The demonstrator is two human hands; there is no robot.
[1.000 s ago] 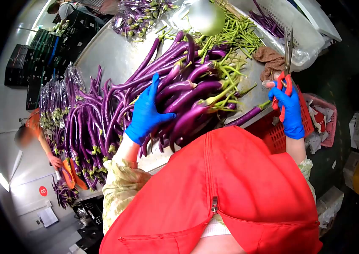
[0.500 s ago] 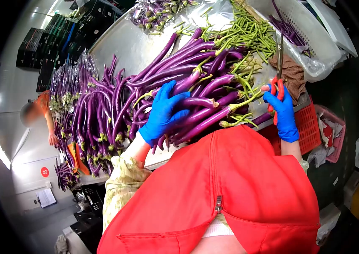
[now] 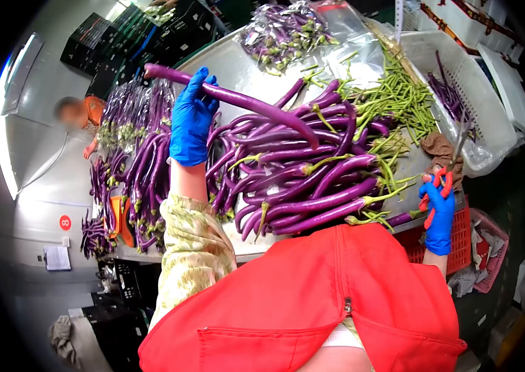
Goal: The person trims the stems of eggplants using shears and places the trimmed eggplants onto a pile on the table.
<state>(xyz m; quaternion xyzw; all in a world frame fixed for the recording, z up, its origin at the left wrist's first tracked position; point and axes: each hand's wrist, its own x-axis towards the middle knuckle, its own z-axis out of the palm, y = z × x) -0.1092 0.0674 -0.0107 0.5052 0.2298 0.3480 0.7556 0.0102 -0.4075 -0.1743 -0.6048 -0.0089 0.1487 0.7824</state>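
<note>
My left hand [image 3: 189, 127], in a blue glove, is closed around a long purple eggplant [image 3: 256, 106] and holds it up over the metal table. Its cut end lies past my fingers at the upper left; the rest slants down to the right above a pile of eggplants [image 3: 330, 201], several with green stems. On the right, my gloved right hand [image 3: 439, 217] grips red-handled scissors [image 3: 446, 184], blades pointing up and away from me. A brown cloth [image 3: 439, 149] lies just beyond that hand.
Cut green stems [image 3: 408, 93] are heaped at the far right of the table. Bagged eggplants [image 3: 287, 37] lie at the back, and more eggplants [image 3: 148, 180] at the left. A white basket [image 3: 491, 133] and a red crate [image 3: 460, 239] stand right. Another person [image 3: 91, 149] is at the far left.
My left hand has come up off the pile and moved left and away, now with an eggplant in it. My right hand still holds the scissors, lower in view; the view has shifted.
</note>
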